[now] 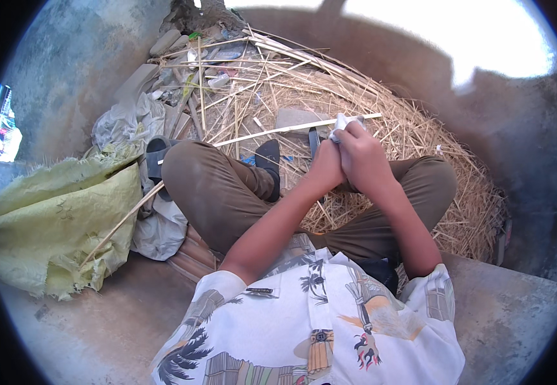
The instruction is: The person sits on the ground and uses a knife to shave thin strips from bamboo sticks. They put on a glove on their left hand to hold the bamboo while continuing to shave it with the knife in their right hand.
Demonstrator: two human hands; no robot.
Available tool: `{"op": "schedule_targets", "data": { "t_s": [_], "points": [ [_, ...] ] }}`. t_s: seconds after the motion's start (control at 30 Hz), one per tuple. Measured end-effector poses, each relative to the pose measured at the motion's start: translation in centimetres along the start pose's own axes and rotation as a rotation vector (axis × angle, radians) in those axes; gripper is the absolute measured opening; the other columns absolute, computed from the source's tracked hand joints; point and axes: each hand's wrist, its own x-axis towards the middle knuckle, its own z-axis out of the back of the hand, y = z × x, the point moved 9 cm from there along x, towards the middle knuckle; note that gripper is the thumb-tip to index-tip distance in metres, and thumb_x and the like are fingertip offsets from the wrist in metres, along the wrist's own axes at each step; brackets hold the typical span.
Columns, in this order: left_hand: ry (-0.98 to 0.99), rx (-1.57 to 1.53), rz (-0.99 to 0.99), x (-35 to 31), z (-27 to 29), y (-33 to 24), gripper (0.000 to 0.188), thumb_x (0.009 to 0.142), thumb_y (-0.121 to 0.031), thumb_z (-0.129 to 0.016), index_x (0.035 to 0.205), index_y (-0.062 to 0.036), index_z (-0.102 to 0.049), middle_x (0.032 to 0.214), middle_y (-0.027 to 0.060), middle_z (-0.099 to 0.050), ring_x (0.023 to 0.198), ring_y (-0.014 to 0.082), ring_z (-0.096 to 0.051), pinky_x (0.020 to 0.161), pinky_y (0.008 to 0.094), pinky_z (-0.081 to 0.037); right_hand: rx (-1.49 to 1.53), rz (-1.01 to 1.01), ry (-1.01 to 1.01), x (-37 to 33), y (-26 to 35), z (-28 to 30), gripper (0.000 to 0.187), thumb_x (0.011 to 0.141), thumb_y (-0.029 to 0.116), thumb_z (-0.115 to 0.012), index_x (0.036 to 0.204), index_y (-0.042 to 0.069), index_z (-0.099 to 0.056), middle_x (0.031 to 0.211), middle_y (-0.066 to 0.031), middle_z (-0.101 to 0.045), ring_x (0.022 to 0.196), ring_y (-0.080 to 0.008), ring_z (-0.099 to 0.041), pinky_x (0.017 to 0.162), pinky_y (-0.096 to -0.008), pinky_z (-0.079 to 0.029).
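My left hand (327, 168) is closed, pressed against my right hand (363, 156) above my crossed legs. What the left fingers hold is hidden. A dark, narrow blade-like piece (313, 140) stands up right beside that hand; whether it is gripped cannot be told. The right fingers close over a crumpled white cloth (340, 126) and a long pale split strip (272, 132), which looks like bamboo. This strip runs left past my knee, and its short right end sticks out beyond the cloth.
Shavings and thin strips (432, 186) cover the ground ahead and to the right. A flat stone block (297, 119) lies behind the strip. At left are a yellow-green woven sack (66, 212), a whitish plastic bag (130, 122) and a dark sandal (156, 154). Walls curve around the sides.
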Motion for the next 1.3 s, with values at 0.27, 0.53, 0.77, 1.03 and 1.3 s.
{"op": "schedule_targets", "data": {
  "t_s": [0.27,0.53,0.77,1.03,1.3],
  "points": [
    [-0.082,0.042,0.092,1.7,3.4,-1.7,0.031,0.09,-0.019,-0.062,0.118,-0.0055,-0.059,0.113,0.016,-0.066,0.103,0.0315,-0.065,0.086,0.0415,-0.051,-0.116,-0.015,-0.061,-1.4,0.5,-1.3,0.024,0.08,0.0,-0.061,0.104,-0.002,-0.057,0.097,-0.016,-0.054,0.086,-0.0321,-0.064,0.068,-0.0403,-0.054],
    [-0.156,0.02,0.163,2.0,6.1,-5.7,0.038,0.091,-0.011,-0.059,0.129,-0.0041,-0.055,0.127,0.0156,-0.059,0.119,0.0279,-0.058,0.097,0.0399,-0.046,-0.102,-0.236,-0.071,0.5,-1.2,-0.8,0.024,0.08,-0.002,-0.061,0.103,0.0,-0.056,0.095,-0.0166,-0.054,0.091,-0.0363,-0.06,0.078,-0.0454,-0.051],
    [-0.085,0.2,0.043,1.9,4.8,-3.0,0.042,0.089,-0.009,-0.061,0.129,-0.0013,-0.053,0.12,0.012,-0.063,0.115,0.0238,-0.06,0.097,0.0368,-0.047,-0.096,0.188,0.009,-0.1,2.5,-0.9,0.02,0.076,-0.005,-0.062,0.095,-0.001,-0.057,0.098,-0.0171,-0.057,0.088,-0.0368,-0.058,0.078,-0.0448,-0.049],
    [-0.085,-1.017,0.669,1.0,4.2,-2.0,0.029,0.104,-0.03,-0.045,0.124,-0.0101,-0.054,0.107,0.0039,-0.065,0.097,0.0146,-0.064,0.082,0.0302,-0.053,0.341,-0.199,-0.245,-3.5,-3.1,-0.5,0.033,0.076,0.006,-0.074,0.102,0.004,-0.053,0.094,-0.0107,-0.054,0.084,-0.0242,-0.057,0.074,-0.0367,-0.049],
    [-0.29,-1.061,0.413,1.6,6.7,-4.2,0.028,0.105,-0.026,-0.047,0.124,-0.0065,-0.053,0.111,0.0063,-0.064,0.101,0.0171,-0.065,0.085,0.0324,-0.056,-0.13,-0.219,-0.044,-0.8,-1.3,-1.0,0.025,0.083,0.005,-0.066,0.103,0.003,-0.051,0.092,-0.0186,-0.057,0.073,-0.0401,-0.063,0.062,-0.0482,-0.051]
  ]
}}
